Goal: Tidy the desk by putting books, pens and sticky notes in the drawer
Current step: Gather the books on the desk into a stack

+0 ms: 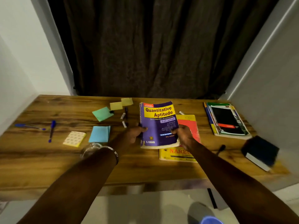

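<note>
Both hands hold a thick purple book (159, 125) titled "Quantitative Aptitude", tilted up above the wooden desk (48, 159). My left hand (135, 134) grips its left edge and my right hand (183, 135) grips its lower right corner. Under it lies a yellow and red book (192, 125). A stack of books (226, 120) sits at the far right, with a small black book (260, 151) in front of it. Two blue pens (51, 130) lie at the left. Sticky note pads lie around: green (102, 113), blue (99, 134), yellow (121, 104) and a patterned one (74, 138).
A clear glass (90, 149) stands near my left forearm. Small markers (124, 117) lie left of the purple book, and a black pen (220, 148) lies at the right. A dark curtain (153, 46) hangs behind the desk, with walls on both sides.
</note>
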The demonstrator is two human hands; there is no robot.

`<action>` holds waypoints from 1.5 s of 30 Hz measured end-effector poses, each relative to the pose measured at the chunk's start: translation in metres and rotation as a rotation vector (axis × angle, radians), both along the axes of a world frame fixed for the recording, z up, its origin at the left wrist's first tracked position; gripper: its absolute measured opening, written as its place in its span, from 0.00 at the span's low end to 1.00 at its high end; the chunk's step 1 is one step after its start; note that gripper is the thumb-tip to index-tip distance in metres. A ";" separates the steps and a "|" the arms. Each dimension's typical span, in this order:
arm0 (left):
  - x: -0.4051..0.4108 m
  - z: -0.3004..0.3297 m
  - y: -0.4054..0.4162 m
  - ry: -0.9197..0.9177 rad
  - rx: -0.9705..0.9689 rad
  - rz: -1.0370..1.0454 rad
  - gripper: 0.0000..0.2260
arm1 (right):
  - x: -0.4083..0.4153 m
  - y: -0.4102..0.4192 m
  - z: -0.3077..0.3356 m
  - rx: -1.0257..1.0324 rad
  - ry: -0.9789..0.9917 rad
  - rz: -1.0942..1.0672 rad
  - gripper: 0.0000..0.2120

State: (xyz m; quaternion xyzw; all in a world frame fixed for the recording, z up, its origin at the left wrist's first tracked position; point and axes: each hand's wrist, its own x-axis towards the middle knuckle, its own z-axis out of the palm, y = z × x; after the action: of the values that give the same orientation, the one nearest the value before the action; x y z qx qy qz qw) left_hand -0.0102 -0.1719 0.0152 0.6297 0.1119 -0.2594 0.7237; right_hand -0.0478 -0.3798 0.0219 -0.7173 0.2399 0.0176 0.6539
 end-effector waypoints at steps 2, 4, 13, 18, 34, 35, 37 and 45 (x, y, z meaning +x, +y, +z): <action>-0.007 -0.003 -0.029 0.008 0.031 -0.001 0.18 | -0.010 -0.025 -0.004 -0.021 0.012 -0.004 0.15; -0.012 -0.011 -0.053 0.005 0.040 -0.009 0.19 | -0.020 -0.047 -0.007 -0.028 0.017 -0.009 0.15; -0.025 -0.027 -0.095 -0.058 0.093 0.004 0.20 | -0.043 -0.084 -0.021 -0.041 0.021 0.003 0.16; -0.027 -0.043 -0.093 -0.048 0.137 -0.065 0.19 | -0.042 -0.089 -0.032 -0.180 0.050 0.004 0.15; -0.019 -0.045 -0.087 -0.144 0.338 -0.192 0.20 | -0.036 -0.093 -0.039 -0.270 0.138 -0.043 0.19; -0.018 -0.044 -0.086 -0.145 0.345 -0.203 0.20 | -0.036 -0.093 -0.038 -0.262 0.144 -0.042 0.19; -0.018 -0.043 -0.084 -0.153 0.366 -0.219 0.18 | -0.036 -0.092 -0.039 -0.276 0.154 -0.040 0.19; -0.017 -0.037 -0.090 -0.219 0.481 -0.255 0.18 | -0.036 -0.086 -0.029 -0.583 0.210 -0.005 0.14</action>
State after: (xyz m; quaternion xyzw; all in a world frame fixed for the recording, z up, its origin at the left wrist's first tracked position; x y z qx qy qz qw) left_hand -0.0270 -0.2622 -0.0216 0.8164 0.0113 -0.2446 0.5230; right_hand -0.0834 -0.4655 -0.0075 -0.8684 0.3028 0.0202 0.3922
